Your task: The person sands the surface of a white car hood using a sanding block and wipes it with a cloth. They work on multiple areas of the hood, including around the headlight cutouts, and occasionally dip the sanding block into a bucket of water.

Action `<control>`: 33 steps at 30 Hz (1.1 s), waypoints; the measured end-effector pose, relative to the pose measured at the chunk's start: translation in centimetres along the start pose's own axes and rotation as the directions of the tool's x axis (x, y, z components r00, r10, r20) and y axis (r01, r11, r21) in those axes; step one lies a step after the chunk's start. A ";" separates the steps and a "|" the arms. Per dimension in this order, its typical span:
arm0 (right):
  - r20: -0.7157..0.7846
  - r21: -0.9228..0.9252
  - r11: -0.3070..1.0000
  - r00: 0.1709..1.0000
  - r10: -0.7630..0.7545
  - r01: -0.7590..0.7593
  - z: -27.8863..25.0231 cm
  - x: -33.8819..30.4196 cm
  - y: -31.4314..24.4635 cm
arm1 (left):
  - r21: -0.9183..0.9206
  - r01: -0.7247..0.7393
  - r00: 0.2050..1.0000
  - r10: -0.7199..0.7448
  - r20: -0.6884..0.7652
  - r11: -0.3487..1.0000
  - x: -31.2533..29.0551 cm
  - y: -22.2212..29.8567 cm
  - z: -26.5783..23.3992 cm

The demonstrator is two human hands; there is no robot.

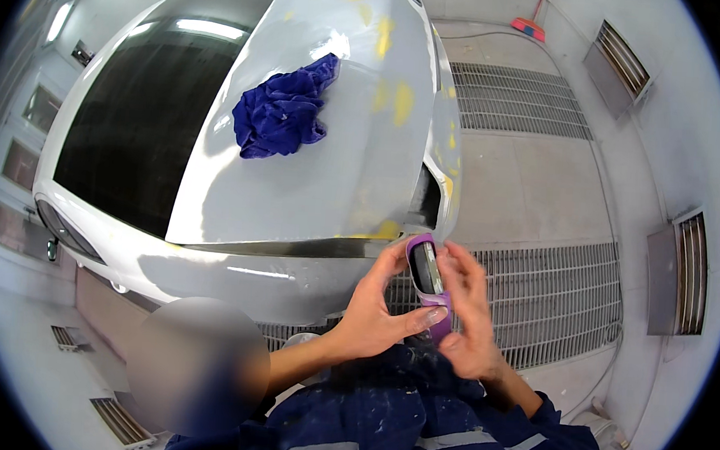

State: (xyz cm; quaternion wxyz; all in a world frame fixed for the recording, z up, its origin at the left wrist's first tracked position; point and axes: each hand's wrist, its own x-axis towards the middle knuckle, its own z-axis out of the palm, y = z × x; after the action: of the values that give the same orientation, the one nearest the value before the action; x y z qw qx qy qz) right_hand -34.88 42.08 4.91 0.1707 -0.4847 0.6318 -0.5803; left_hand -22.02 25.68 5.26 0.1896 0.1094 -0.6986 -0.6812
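Note:
In front of my chest, a small oblong thing (428,272) with a purple rim and a dark and pale inside is held up; its exact kind is unclear. My left hand (381,309) grips it from the left, thumb across its lower end. On the other side my right hand (471,318) has curved fingers and thumb against it, slightly blurred. Just beyond my hands lies the front corner of a white car, its hood (295,200) coated grey with yellow patches. A crumpled blue cloth (280,109) rests on the hood.
The car's dark windshield (154,89) is to the left. Floor grates (545,298) run along the right, with a cable (611,191) beside the wall. Louvred vents (687,274) are set in that wall. A red broom (529,27) stands at the far right.

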 end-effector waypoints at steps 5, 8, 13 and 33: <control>0.040 0.016 1.000 0.999 -0.022 0.021 3.0 1.6 -0.9 | 0.238 -0.050 0.995 0.070 -0.074 0.970 -1.1 3.4 -4.2; -0.006 -0.260 0.955 0.989 -0.147 0.140 3.8 4.8 -1.4 | 0.700 -0.257 0.917 0.396 -0.041 0.666 -2.2 5.5 -9.5; 0.237 -0.526 0.822 0.966 -0.104 0.218 3.6 12.9 -4.7 | 0.502 0.121 0.874 0.147 -0.462 0.856 -4.0 3.6 -13.2; 0.216 -0.742 0.632 0.972 -0.090 0.223 8.4 13.1 -7.8 | -0.629 0.155 0.910 -0.357 -0.209 0.762 -3.8 0.3 -12.4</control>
State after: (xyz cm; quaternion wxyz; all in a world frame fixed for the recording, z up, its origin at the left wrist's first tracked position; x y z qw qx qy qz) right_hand -31.25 27.84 14.22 -0.0506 -0.6087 0.7567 -0.2331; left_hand -13.45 15.94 5.15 0.2277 0.2471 -0.3855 -0.8594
